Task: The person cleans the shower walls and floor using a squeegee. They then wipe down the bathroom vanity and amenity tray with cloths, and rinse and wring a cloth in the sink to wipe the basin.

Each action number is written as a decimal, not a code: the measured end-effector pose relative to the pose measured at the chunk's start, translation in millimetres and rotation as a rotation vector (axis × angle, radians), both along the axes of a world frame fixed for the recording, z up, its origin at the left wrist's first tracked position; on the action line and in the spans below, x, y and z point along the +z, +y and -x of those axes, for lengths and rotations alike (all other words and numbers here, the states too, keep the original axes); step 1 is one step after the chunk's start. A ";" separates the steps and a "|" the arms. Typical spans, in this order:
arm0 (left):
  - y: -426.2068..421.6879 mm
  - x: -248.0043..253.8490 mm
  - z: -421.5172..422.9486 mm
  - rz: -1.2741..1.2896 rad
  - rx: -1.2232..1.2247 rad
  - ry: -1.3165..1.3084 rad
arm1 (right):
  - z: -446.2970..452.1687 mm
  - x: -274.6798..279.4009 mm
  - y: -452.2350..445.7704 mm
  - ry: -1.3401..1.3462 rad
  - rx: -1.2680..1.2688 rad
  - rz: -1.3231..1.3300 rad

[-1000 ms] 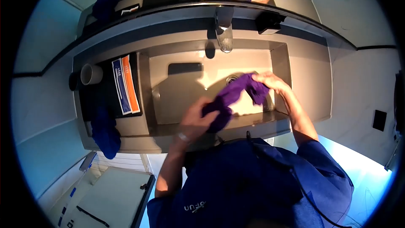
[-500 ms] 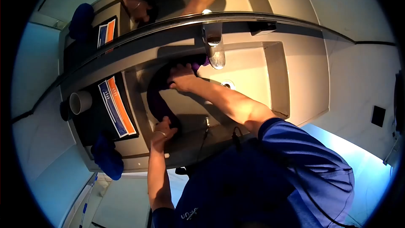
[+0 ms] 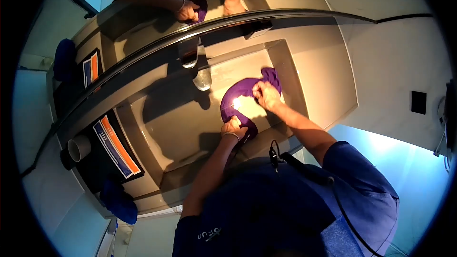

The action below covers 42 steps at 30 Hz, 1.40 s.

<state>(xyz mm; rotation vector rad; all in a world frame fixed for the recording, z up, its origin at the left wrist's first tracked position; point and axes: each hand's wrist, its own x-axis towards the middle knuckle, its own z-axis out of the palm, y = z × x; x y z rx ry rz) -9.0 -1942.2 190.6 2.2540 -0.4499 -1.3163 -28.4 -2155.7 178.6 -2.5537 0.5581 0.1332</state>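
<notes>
A purple cloth (image 3: 240, 88) lies in a curved strip on the right side of the sink basin (image 3: 173, 123). My right hand (image 3: 267, 96) is closed on its upper right part, near a bunched end. Lower down, the fingers of my left hand (image 3: 233, 126) wrap round the other end, by the front wall of the basin. The drain shows partly inside the cloth's curve. Left of the cloth, the metal faucet (image 3: 202, 77) reaches over the basin.
On the left counter, a black mat (image 3: 90, 173) bears an orange, blue and white printed sheet (image 3: 116, 145) and a light cup (image 3: 79, 148). A dark blue cloth (image 3: 118, 202) hangs over the front edge. Behind the faucet, a mirror (image 3: 157, 24) reflects my arms.
Both hands and the purple cloth have moved from the basin's left side to its right side. My view has shifted and turned slightly.
</notes>
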 end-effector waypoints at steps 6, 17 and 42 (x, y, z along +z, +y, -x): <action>0.2 -3.6 1.8 0.060 -0.022 -0.055 | 39.5 8.3 68.7 0.252 -0.109 -0.375; -36.5 21.9 -21.1 -0.160 -0.288 -0.094 | -34.5 60.3 32.8 0.269 0.109 -0.156; -74.7 18.3 -14.6 0.188 -0.390 -0.255 | -90.5 47.9 -55.4 0.193 0.342 0.356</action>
